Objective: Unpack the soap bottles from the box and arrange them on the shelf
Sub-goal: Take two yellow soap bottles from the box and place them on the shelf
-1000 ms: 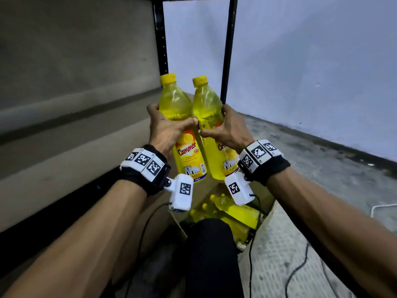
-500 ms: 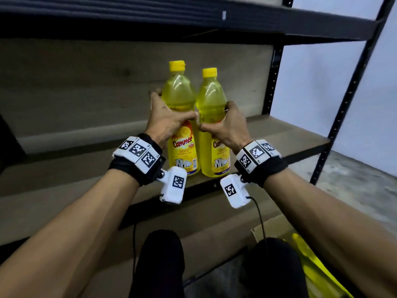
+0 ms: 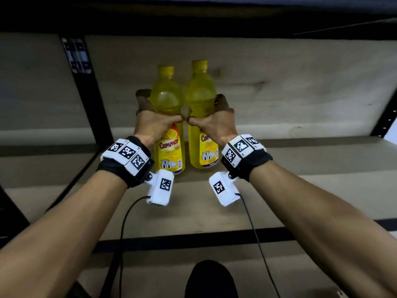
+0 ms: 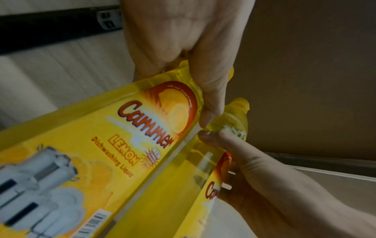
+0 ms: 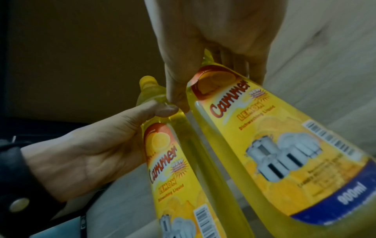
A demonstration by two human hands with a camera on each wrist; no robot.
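Note:
Two yellow lemon dish-soap bottles stand upright side by side over the wooden shelf board (image 3: 279, 190). My left hand (image 3: 154, 123) grips the left bottle (image 3: 166, 100) around its waist, thumb in front. My right hand (image 3: 214, 123) grips the right bottle (image 3: 200, 93) the same way, and the two thumbs nearly touch. The left wrist view shows the left bottle's label (image 4: 126, 145) close up, and the right wrist view shows the right bottle (image 5: 274, 145) with the left bottle (image 5: 173, 161) beside it. The bottle bases sit at or just above the board; I cannot tell which. The box is out of view.
A black metal upright (image 3: 86, 87) rises at the left of the bay and another (image 3: 384, 123) at the far right. The upper shelf (image 3: 193, 16) hangs dark overhead. The wooden back panel (image 3: 300, 87) closes the bay behind the bottles. My knee (image 3: 210, 280) shows at the bottom.
Both hands have carried the two bottles up from above the box and further into the shelf bay. The view has swung to face the shelf; the box has left the frame.

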